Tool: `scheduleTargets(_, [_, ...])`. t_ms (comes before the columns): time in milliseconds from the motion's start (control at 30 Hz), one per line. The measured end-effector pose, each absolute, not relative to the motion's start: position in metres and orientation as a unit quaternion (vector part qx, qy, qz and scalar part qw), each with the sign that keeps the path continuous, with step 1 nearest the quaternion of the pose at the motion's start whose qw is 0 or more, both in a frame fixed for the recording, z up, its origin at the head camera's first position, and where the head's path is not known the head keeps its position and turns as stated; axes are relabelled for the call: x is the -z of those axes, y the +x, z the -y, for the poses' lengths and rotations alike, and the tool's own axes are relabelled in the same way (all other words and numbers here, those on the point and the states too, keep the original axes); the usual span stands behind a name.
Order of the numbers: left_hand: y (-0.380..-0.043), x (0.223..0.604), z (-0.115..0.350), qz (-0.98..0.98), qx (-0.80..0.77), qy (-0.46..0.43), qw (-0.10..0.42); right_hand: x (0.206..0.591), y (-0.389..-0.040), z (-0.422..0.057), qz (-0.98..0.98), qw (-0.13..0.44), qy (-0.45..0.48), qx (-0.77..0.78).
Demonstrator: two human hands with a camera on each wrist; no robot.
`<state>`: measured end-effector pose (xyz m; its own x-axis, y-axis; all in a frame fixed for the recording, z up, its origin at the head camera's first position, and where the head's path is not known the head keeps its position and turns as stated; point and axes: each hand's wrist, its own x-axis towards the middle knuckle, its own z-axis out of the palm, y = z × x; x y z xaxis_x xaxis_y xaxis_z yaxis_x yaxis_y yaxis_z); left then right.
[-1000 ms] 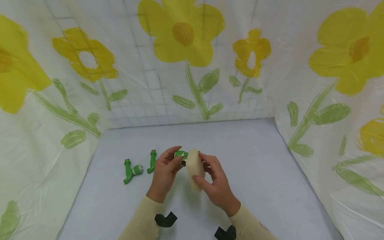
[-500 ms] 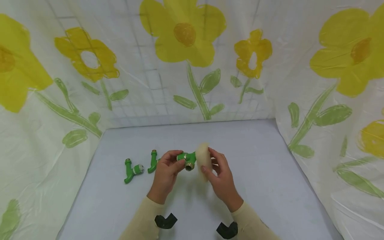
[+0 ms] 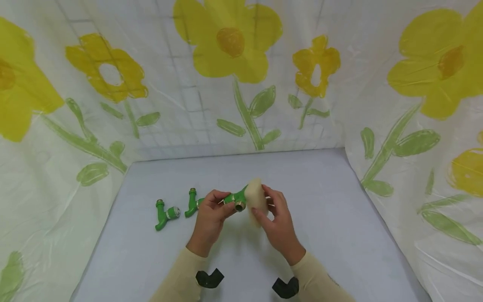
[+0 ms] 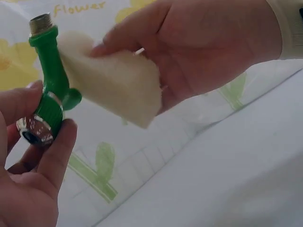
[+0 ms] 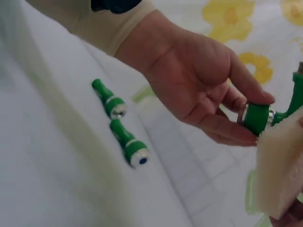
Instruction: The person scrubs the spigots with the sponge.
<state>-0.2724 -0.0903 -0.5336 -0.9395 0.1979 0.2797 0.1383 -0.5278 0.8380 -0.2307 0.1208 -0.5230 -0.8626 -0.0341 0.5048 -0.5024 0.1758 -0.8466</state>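
Observation:
My left hand (image 3: 209, 220) pinches a green water tap (image 3: 239, 199) by its ribbed knob, raised above the table. In the left wrist view the tap's threaded metal end (image 4: 41, 23) points up and the knob's metal cap faces down. My right hand (image 3: 282, 224) holds a cream sponge (image 3: 256, 196) between thumb and fingers. In the head view the sponge touches or overlaps the tap's right side, hiding part of its body. The right wrist view has the sponge (image 5: 279, 165) right beside the tap's knob (image 5: 258, 118), with my right hand mostly out of frame.
Two more green taps lie on the white table to the left: one tap (image 3: 164, 214) farther out, another tap (image 3: 192, 203) partly behind my left hand. A sheet printed with yellow flowers (image 3: 231, 42) hangs around the back and sides.
My right hand and the sponge have shifted right and slightly away from me, uncovering more of the tap. The tap has turned a little in my left hand. The taps on the table stay put.

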Motion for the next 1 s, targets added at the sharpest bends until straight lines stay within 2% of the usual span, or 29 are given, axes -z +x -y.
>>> scheduleTargets(133, [-0.274, 0.534, 0.09, -0.491, -0.855, 0.163, 0.002, 0.518, -0.218, -0.114, 0.724, 0.169, 0.238, -0.625])
scheduleTargets(200, [-0.274, 0.534, 0.09, -0.5, -0.85, 0.167, 0.0, 0.515, -0.214, -0.111, 0.718, 0.178, 0.273, -0.615])
scheduleTargets(300, [-0.272, 0.533, 0.089, -0.502, -0.847, 0.176, 0.005, 0.512, -0.212, -0.11, 0.729, 0.219, 0.297, -0.576])
scheduleTargets(433, [-0.269, 0.532, 0.088, -0.492, -0.847, 0.202, 0.019, 0.518, -0.221, -0.117, 0.775, 0.285, 0.248, -0.506])
scheduleTargets(600, [-0.268, 0.534, 0.087, -0.49, -0.846, 0.207, 0.025, 0.534, -0.228, -0.122, 0.799, 0.308, 0.194, -0.479])
scheduleTargets(800, [-0.266, 0.537, 0.082, -0.517, -0.837, 0.175, 0.034, 0.529, -0.221, -0.113, 0.776, 0.313, 0.28, -0.47])
scheduleTargets(900, [-0.264, 0.537, 0.08, -0.541, -0.825, 0.162, 0.033, 0.521, -0.221, -0.112, 0.772, 0.346, 0.321, -0.427])
scheduleTargets(1000, [-0.263, 0.535, 0.079, -0.55, -0.819, 0.161, 0.04, 0.522, -0.227, -0.117, 0.778, 0.385, 0.297, -0.398])
